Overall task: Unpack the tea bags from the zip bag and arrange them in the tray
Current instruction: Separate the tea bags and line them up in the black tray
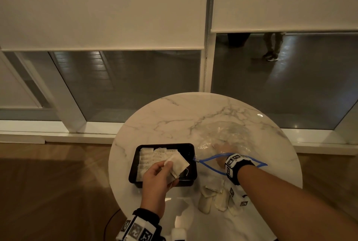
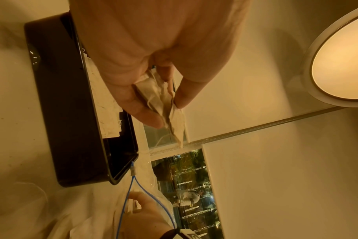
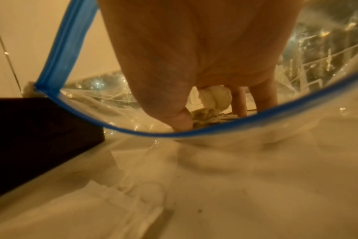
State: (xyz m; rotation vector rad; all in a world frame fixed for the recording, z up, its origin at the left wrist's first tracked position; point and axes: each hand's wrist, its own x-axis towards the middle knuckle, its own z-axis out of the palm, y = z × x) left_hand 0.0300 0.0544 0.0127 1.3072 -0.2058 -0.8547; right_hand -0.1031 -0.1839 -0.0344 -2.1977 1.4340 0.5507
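A black tray (image 1: 190, 146) sits on the round marble table (image 1: 193, 112), with rows of white tea bags (image 1: 153, 157) filling its left part. My left hand (image 1: 168, 165) hovers over the tray and pinches a few tea bags (image 1: 178, 163) between thumb and fingers; the left wrist view shows the same tea bags (image 2: 164, 103) beside the tray (image 2: 67, 121). The clear zip bag (image 1: 230, 132) with a blue rim lies right of the tray, mouth open. My right hand (image 1: 222, 153) is inside it. In the right wrist view that hand (image 3: 213, 113) curls round a tea bag (image 3: 215, 97) past the rim (image 3: 194, 133).
Several loose tea bags (image 1: 213, 192) lie on the table near its front edge, with small marker tags (image 1: 238, 200) beside them. The tray's right part (image 1: 186, 165) is bare. Glass panels with lowered blinds stand behind the table, and a wooden floor lies to the left.
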